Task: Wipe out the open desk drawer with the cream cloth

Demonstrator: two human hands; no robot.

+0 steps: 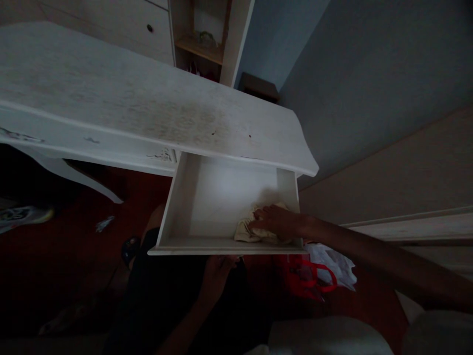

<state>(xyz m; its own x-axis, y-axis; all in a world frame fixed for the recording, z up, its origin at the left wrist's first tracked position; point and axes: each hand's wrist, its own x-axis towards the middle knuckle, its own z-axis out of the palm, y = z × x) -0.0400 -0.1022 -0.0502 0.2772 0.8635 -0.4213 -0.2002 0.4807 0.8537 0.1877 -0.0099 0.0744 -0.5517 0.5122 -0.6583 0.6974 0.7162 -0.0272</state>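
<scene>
A white desk (111,93) has its right drawer (207,207) pulled out toward me. Inside the drawer, at the front right corner, lies a crumpled cream cloth (246,230). My right hand (277,221) rests on top of that cloth with its fingers curled down onto it. My left hand (218,271) reaches up under the drawer's front panel, fingers closed on its lower edge or handle, which is hidden in the dark.
A red and white bag (318,273) lies on the red floor below the drawer's right side. A shoe (22,216) sits at the far left. A shelf unit (207,34) stands behind the desk, and a pale wardrobe panel (406,197) runs along the right.
</scene>
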